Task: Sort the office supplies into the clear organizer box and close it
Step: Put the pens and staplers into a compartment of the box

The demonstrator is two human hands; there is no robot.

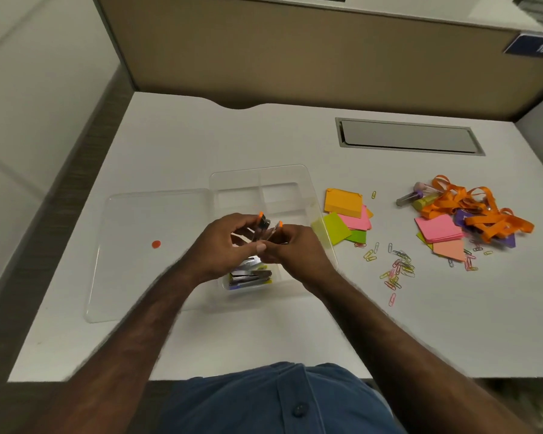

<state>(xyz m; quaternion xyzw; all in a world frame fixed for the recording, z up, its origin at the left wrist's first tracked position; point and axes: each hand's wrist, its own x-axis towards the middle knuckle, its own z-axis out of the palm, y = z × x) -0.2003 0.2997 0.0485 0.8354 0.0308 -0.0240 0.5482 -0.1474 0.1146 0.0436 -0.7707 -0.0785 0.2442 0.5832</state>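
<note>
The clear organizer box (295, 177) stands open on the white desk, its lid (145, 220) lying flat to the left. Above the box's near compartments, my left hand (223, 245) and my right hand (295, 249) together hold a small orange-tipped stapler (264, 222), fingers curled round it. Several staplers (250, 277) lie in the near left compartment. Sticky-note pads (345, 211) lie right of the box, with scattered coloured paper clips (398, 264) beyond them.
At the far right is a heap of orange lanyards (477, 211), more sticky notes (439, 230) and a small tube (411, 195). A grey cable hatch (408, 136) is set into the desk behind. An orange dot (156, 244) marks the lid.
</note>
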